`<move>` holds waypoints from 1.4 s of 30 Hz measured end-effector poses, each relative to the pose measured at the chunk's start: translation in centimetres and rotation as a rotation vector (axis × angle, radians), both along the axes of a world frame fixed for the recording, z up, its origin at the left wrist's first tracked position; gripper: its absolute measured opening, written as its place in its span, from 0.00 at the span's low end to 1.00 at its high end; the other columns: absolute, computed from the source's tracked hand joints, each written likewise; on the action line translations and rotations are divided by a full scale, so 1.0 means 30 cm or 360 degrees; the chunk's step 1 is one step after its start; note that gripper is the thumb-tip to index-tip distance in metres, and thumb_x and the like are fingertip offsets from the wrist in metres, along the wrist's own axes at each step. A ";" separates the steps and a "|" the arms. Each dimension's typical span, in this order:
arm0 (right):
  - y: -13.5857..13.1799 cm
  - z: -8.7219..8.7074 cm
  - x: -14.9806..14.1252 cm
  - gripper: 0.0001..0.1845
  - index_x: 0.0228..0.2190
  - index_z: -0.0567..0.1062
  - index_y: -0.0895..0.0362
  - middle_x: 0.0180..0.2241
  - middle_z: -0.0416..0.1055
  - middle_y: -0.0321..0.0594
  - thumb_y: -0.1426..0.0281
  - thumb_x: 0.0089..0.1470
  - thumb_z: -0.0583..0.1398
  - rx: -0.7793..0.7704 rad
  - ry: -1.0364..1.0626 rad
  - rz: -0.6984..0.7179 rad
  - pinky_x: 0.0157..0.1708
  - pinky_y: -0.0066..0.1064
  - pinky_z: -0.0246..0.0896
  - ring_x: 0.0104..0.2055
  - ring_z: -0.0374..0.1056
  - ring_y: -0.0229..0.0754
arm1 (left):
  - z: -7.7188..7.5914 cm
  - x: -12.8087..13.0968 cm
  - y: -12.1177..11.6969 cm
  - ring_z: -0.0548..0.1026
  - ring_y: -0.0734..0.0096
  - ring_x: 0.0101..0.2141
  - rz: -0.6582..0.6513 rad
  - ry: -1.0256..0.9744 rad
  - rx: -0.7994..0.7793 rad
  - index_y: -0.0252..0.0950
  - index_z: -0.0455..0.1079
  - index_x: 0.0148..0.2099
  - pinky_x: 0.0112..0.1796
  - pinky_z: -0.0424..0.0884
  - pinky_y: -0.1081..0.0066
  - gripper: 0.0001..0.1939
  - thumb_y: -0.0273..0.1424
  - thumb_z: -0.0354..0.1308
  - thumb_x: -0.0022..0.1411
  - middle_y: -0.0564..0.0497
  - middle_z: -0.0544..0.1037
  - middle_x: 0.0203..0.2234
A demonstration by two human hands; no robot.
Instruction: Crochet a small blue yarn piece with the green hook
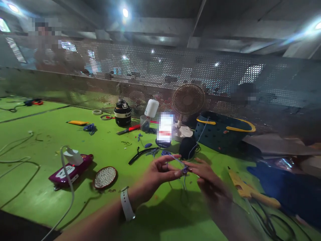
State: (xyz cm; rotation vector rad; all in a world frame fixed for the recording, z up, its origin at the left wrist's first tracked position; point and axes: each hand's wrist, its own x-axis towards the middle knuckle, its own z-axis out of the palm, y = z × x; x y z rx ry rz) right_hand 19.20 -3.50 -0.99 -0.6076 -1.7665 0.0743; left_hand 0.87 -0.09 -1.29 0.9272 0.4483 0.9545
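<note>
My left hand [159,172], a white watch strap at its wrist, pinches a small purple crochet piece [185,170] between thumb and fingers. A strand of light purple yarn [177,159] crosses over its forefinger. My right hand [210,175] is closed, with its fingertips against the right side of the piece; what it grips is too small and blurred to make out. Loose yarn ends hang below the piece. Just beyond the hands lie a dark ball [187,148] and bits of purple yarn [152,152]. A yarn strand runs up into the dark green basket [220,134].
A lit phone [165,129] stands before a fan [188,100]. On the left are a maroon power strip [71,170] with a cable and a round studded disc [105,177]. A yellow glue gun [247,189] lies right, scissors [129,129] and a black jar [122,113] behind.
</note>
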 end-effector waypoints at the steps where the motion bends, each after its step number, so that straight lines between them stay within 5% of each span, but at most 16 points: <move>1: 0.002 0.000 0.004 0.13 0.48 0.76 0.45 0.46 0.80 0.33 0.68 0.65 0.57 -0.0065 0.0079 0.0051 0.57 0.42 0.61 0.48 0.76 0.42 | 0.005 -0.003 0.005 0.78 0.76 0.30 0.0014 0.0002 -0.0006 0.34 0.75 0.51 0.39 0.70 0.73 0.26 0.24 0.73 0.48 0.52 0.82 0.27; 17: 0.001 -0.014 0.028 0.12 0.46 0.78 0.44 0.46 0.80 0.32 0.68 0.64 0.58 -0.0335 0.0171 0.0098 0.54 0.40 0.63 0.50 0.73 0.43 | 0.023 -0.014 0.008 0.78 0.78 0.30 0.0038 -0.0060 0.0031 0.35 0.76 0.50 0.38 0.71 0.76 0.24 0.22 0.72 0.49 0.53 0.82 0.27; 33: -0.001 0.001 0.007 0.11 0.43 0.80 0.45 0.42 0.82 0.38 0.66 0.62 0.60 -0.0215 0.0174 0.0084 0.46 0.47 0.70 0.45 0.77 0.49 | 0.058 -0.015 -0.009 0.81 0.73 0.30 -0.0035 0.0002 -0.0075 0.35 0.73 0.50 0.39 0.75 0.70 0.30 0.19 0.74 0.44 0.51 0.84 0.27; 42: -0.009 0.019 0.015 0.10 0.43 0.80 0.45 0.42 0.82 0.36 0.67 0.62 0.60 -0.0291 0.0180 0.0092 0.50 0.42 0.70 0.45 0.77 0.46 | 0.054 -0.032 0.002 0.81 0.74 0.31 -0.0091 0.0061 0.0014 0.35 0.73 0.52 0.40 0.74 0.70 0.29 0.17 0.71 0.48 0.52 0.83 0.27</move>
